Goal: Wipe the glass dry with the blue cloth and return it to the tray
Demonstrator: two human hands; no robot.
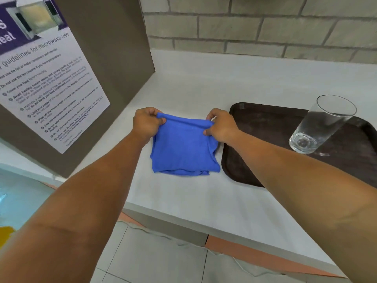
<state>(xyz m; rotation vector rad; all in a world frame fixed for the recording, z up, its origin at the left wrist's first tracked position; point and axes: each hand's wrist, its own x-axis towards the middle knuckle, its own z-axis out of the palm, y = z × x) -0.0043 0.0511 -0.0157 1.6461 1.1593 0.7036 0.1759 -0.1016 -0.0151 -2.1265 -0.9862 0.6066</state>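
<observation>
Blue cloth (184,148) pinched between left hand (145,124) and right hand (221,127) — far edge.

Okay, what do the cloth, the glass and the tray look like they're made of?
Blue cloth: soft woven or microfibre fabric, matte; it folds and creases where both hands pinch its far edge.
Glass: clear glass by the look, glossy, thick base, see-through walls.
Tray: dark brown, probably moulded plastic, dull and scuffed, with rounded corners and a raised rim.
</observation>
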